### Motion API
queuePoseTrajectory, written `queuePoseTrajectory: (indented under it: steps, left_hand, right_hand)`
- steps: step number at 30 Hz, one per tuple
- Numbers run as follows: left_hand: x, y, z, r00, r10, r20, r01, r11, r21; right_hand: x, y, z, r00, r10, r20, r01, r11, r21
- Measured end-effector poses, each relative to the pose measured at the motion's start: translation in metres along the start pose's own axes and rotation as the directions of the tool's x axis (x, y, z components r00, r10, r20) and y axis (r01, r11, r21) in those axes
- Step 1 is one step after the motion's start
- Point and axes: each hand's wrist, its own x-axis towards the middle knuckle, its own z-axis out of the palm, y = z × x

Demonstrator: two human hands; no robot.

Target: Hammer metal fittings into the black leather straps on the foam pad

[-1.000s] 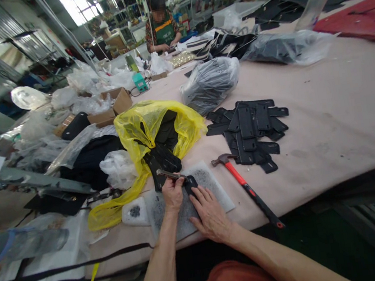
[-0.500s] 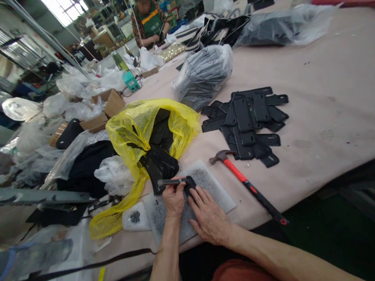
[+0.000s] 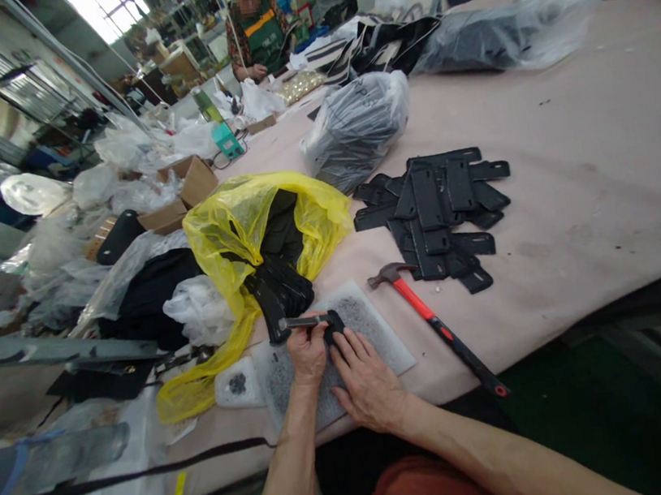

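Note:
My left hand (image 3: 309,354) is closed around a metal punch (image 3: 297,323), its fingers pinching the shaft. The punch's tip end meets a small black strap piece (image 3: 335,323) lying on the scuffed white cutting board (image 3: 383,337). My right hand (image 3: 371,383) lies flat with fingers stretched toward that piece, their tips at its near edge; part of the piece is hidden by my hands. To the right of the board rests a claw hammer (image 3: 422,307) with a red and black handle, touched by neither hand.
Several black strap pieces (image 3: 432,208) lie heaped beyond the hammer. A yellow plastic bag (image 3: 210,227) holding dark pieces stands behind the board. A small white block (image 3: 236,385) sits left of it. Farther back are a clear bag (image 3: 359,125) and a co-worker (image 3: 261,40).
Both hands, the punch and the black piece hold almost the same place. The view has shifted slightly, and the co-worker's arms have moved a little.

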Motion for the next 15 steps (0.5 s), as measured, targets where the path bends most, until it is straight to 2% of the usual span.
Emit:
queuePoseTrajectory:
  steps: [9,15]
  left_hand:
    - [-0.0021,0.0048,0.0058,0.997,0.080,0.007,-0.080,0.979,0.186]
    - [-0.0003,0.0034,0.0091,0.992,0.116,0.042,-0.123,0.964,0.237]
  right_hand:
    - [-0.0005,0.0019,0.0022,1.000,-0.006,-0.021,0.006,1.000,0.002]
    - [-0.0010,-0.0006,0.0029,1.000,0.007,-0.009,-0.007,1.000,0.026]
